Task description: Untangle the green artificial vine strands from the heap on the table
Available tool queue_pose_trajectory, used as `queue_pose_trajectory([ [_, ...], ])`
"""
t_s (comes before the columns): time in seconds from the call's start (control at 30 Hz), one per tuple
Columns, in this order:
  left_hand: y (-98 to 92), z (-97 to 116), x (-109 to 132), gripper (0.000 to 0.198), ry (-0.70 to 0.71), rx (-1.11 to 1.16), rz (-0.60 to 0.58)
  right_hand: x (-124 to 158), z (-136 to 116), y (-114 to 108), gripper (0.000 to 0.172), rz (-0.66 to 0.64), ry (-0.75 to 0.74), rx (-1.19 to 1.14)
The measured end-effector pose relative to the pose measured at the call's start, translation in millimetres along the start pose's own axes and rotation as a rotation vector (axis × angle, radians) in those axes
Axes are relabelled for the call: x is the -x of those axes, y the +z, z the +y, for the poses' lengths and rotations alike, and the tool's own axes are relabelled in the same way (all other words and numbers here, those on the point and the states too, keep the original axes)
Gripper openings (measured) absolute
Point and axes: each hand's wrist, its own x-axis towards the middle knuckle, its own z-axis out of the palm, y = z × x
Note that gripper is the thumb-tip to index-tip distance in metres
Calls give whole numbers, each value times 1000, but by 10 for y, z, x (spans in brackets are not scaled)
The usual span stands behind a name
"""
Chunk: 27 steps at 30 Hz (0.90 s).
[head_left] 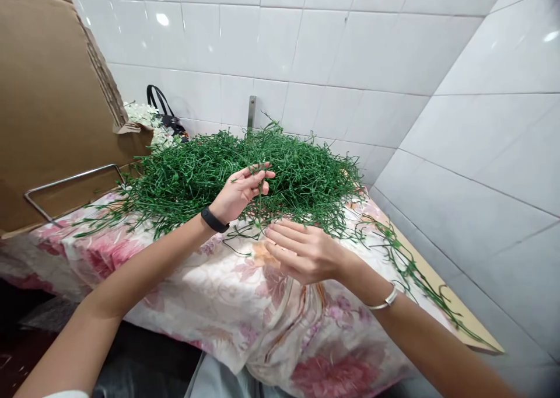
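Stem [260, 206], thin and green, is running upright between the two hands, just in front of a heaped pile of similar greenery [192, 173]. The left hand [240, 194] is pinching its upper part between thumb and fingers, with the other fingertips reaching loosely outward. The right hand [308, 251] is curling half closed beside the lower end; I cannot tell whether it is gripping anything. Beneath, a flowered cloth [205, 304] is draping the table, loose sprigs [410, 268] are trailing along its right side, and a cardboard box [56, 106] is standing at left near white flowers [142, 115].
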Motion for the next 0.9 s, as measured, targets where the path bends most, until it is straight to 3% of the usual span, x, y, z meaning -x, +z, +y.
queue_pose_trajectory([
  [0.07,-17,14,-12,24,45,-42,51,-29,-26,-100,17,14,-66,184],
  [0.13,-23,29,-17,22,88,-98,91,-34,-45,-191,18,131,-64,257],
  [0.23,-11,36,-11,20,115,-157,116,18,-50,-250,34,394,146,170],
  [0.33,25,16,16,19,137,-267,78,80,-1,-223,51,529,409,116],
  [0.43,75,-22,62,16,151,-476,14,89,89,-169,50,523,611,29],
  [0.57,121,-92,123,13,120,-682,-129,86,192,-95,37,400,770,-56],
  [0.67,129,-143,145,15,35,-683,-226,122,228,-48,25,311,851,-74],
  [0.77,132,-171,153,10,-3,-621,-235,161,252,-29,12,283,955,-214],
  [0.9,147,-169,163,10,-49,-569,-205,171,294,-47,8,409,1123,-510],
])
